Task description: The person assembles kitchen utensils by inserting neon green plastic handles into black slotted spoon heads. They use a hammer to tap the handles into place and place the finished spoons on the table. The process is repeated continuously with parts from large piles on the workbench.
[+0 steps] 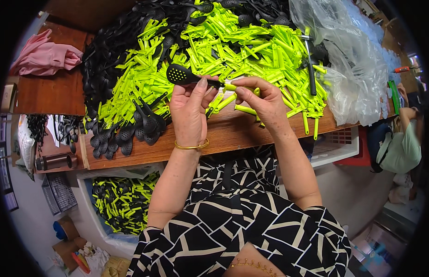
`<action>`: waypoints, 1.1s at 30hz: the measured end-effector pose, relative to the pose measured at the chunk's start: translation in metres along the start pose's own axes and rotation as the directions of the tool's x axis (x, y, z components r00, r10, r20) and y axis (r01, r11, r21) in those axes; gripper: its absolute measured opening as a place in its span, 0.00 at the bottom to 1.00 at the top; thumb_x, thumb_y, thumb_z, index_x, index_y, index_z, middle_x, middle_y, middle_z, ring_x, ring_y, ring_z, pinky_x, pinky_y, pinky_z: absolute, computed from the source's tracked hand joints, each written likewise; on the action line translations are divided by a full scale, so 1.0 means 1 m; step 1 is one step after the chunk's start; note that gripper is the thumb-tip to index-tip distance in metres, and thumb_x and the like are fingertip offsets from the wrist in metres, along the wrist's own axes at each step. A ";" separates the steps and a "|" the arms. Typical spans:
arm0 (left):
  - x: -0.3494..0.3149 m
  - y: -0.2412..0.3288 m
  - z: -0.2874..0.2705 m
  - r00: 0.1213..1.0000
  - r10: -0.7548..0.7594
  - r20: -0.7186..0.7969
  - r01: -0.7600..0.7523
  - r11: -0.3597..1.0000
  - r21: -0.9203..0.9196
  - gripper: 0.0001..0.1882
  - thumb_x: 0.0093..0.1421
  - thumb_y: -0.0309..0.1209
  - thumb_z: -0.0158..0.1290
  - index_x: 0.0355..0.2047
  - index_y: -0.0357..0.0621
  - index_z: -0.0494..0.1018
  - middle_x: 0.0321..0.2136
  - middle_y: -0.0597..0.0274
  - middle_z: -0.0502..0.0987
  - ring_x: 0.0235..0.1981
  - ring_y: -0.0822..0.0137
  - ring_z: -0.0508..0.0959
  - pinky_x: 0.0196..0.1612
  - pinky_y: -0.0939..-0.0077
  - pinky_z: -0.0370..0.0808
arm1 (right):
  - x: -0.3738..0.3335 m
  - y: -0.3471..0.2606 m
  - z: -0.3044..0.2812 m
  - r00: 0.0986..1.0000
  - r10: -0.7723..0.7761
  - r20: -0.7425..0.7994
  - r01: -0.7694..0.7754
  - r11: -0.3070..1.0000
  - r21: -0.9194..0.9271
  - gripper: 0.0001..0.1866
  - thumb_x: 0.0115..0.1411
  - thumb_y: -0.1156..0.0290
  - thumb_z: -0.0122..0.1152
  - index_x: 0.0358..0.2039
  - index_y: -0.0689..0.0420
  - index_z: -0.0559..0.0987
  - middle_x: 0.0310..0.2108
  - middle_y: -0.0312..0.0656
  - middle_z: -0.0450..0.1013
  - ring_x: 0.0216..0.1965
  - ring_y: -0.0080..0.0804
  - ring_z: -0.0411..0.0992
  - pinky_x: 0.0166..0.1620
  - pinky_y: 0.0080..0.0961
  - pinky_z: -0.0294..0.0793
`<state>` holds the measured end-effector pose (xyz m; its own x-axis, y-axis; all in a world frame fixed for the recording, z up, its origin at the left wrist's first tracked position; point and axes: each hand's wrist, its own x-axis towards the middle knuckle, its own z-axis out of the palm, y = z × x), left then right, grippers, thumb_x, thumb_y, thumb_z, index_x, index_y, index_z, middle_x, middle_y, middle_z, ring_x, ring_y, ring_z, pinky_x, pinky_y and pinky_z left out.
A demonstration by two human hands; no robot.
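Above the wooden table's front edge, my left hand [189, 101] is closed on a black perforated spoon [181, 75], its round holed head pointing left and its shank pointing right. My right hand [265, 102] pinches a lime-green handle [230, 87]. The shank's tip meets the handle's end between my fingertips; how deep it sits inside cannot be seen. Behind my hands spreads a big heap of loose green handles [260, 51]. Black spoon heads [106, 57] are piled behind and to the left of it, with more black spoons [147, 122] near the front edge.
A hammer [311, 71] lies on the heap's right side, beside clear plastic sheeting [353, 69]. Below the table at left, a lined bin [88, 194] holds green-and-black pieces. A white basket [336, 150] stands below right. Pink cloth [46, 55] lies far left. Another person [401, 147] is at right.
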<state>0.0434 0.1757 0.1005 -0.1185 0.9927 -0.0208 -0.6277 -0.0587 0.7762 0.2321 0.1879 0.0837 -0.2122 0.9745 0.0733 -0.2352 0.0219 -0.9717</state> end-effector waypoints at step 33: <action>-0.018 -0.004 0.005 1.000 -0.028 0.002 0.028 0.999 0.024 0.11 0.71 0.24 0.58 0.53 0.40 0.76 0.48 0.57 0.83 0.52 0.64 0.84 0.55 0.70 0.84 | -0.007 -0.002 -0.001 0.999 0.034 0.016 -0.032 0.990 -0.137 0.11 0.70 0.76 0.65 0.51 0.61 0.85 0.42 0.36 0.82 0.40 0.20 0.80 0.44 0.19 0.81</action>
<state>0.0522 0.1584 0.1014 -0.0998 0.9941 -0.0413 -0.6118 -0.0286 0.7905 0.2348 0.1814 0.0853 -0.2356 0.9709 0.0437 -0.0963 0.0214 -0.9951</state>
